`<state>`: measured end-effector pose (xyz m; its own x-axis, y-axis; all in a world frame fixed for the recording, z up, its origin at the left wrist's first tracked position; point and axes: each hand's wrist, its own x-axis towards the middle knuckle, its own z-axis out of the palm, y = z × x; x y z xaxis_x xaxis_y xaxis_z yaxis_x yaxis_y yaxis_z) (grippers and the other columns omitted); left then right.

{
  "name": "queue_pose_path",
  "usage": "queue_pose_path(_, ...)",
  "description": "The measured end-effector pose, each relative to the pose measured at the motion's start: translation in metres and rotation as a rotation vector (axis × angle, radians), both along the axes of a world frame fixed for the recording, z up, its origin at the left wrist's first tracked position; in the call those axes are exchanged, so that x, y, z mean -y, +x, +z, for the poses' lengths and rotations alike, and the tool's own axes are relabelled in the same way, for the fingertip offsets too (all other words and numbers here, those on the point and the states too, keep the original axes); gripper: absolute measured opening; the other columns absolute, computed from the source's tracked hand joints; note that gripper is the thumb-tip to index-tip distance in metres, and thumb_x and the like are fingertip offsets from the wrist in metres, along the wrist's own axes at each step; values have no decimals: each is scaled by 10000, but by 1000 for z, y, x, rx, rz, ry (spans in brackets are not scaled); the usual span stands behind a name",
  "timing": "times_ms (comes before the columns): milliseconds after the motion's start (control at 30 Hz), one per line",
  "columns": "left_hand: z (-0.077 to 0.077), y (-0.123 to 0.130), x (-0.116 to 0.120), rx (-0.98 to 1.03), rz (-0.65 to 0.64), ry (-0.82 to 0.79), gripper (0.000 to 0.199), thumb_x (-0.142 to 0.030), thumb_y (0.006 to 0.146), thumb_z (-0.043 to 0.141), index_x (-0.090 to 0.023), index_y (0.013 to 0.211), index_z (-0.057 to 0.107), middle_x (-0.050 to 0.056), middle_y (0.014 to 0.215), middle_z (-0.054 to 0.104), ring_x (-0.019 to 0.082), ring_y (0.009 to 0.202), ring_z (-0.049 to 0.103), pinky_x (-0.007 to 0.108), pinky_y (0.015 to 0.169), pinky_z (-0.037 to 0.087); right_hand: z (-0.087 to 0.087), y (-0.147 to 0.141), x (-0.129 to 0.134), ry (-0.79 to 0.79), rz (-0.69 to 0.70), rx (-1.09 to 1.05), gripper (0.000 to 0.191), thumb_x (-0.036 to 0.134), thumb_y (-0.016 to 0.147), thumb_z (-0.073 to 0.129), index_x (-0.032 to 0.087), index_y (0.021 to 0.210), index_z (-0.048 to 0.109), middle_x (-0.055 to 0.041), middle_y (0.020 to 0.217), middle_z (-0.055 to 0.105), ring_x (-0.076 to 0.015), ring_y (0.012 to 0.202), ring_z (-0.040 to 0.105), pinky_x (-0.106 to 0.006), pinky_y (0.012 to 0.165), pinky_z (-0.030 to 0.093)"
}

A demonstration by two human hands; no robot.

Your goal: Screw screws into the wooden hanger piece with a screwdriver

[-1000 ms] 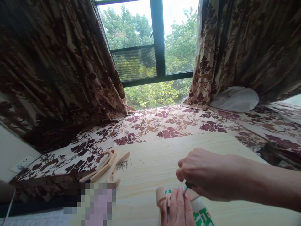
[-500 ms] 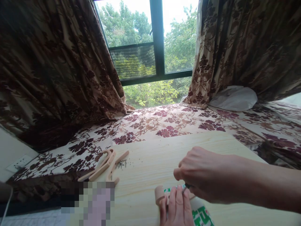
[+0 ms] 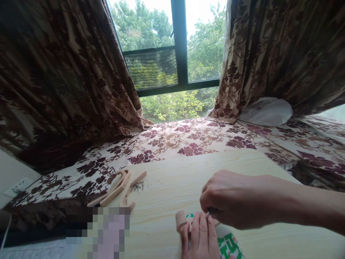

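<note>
My left hand (image 3: 201,237) presses a light wooden piece (image 3: 181,221) down with its fingers, and the piece's rounded end sticks out to the left. Beneath it lies a white and green printed packet (image 3: 230,246). My right hand (image 3: 221,201) is closed in a fist just above the left fingertips. A short bit of a thin metal shaft (image 3: 207,215), like a screwdriver's, shows below its fingers, and the rest of that tool is hidden. Whether the shaft's tip touches a screw in the wood cannot be seen.
On the left of the pale wooden tabletop (image 3: 161,198) lie several curved wooden pieces (image 3: 115,190) beside a small heap of screws (image 3: 138,186). A floral-covered window seat (image 3: 175,140) runs behind it. A white plastic bag (image 3: 266,110) rests at the back right.
My right fist has rolled at the wrist, its fingers and thumb now tucked lower over the shaft. My left hand stays on the wooden piece. The view has shifted slightly.
</note>
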<state>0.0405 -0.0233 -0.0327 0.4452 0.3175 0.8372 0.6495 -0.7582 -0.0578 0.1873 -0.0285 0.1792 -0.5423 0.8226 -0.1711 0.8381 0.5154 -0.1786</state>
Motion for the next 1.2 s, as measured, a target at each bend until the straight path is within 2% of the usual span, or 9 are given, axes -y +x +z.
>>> queue_pose_path(233,-4,-3,-1,-103,3,24,572,-446,953,143,-175,1097,626,55,1009,702,206,982,607,402,860,362,-4,1,0,12,-39,-12,129,174,710,552,165,691,679,-62,617,664,-117,504,470,-239,456,246)
queue_pose_path(333,-3,-2,-1,-73,-2,21,549,-441,952,163,-185,1081,632,44,1009,702,201,982,604,394,858,366,-5,1,0,22,-37,-11,124,179,714,551,167,676,668,-62,618,666,-110,502,462,-236,458,246)
queue_pose_path(500,3,-2,-2,-37,10,28,542,-456,946,179,-187,1049,638,18,1033,697,188,980,587,393,834,376,4,-1,0,-13,-61,53,108,175,720,559,178,704,666,-48,648,674,-114,529,491,-242,466,245)
queue_pose_path(667,8,-8,-2,-255,-16,63,516,-480,915,270,-160,1151,599,22,1120,668,186,1030,562,381,858,369,12,-3,-3,0,-22,213,121,83,721,570,166,741,657,-51,739,688,-133,608,551,-261,492,251)
queue_pose_path(833,5,-4,3,-58,-4,-45,519,-463,914,235,-171,1114,614,36,1103,674,204,1024,573,410,876,362,7,-4,-7,-24,37,177,86,113,743,587,160,719,655,-59,737,685,-135,622,554,-261,501,270)
queue_pose_path(1067,10,-1,5,-58,-19,-94,444,-449,873,347,-182,1108,613,38,1099,675,199,1020,583,401,891,353,5,-8,-8,-9,10,211,104,119,750,570,152,710,660,-61,705,685,-124,568,525,-266,477,259)
queue_pose_path(1200,11,-1,7,-40,-33,-119,505,-482,891,292,-160,1110,612,58,1107,670,215,1037,575,416,906,351,5,-10,-9,14,-92,250,110,187,727,585,160,681,682,-64,616,664,-127,484,474,-280,437,232)
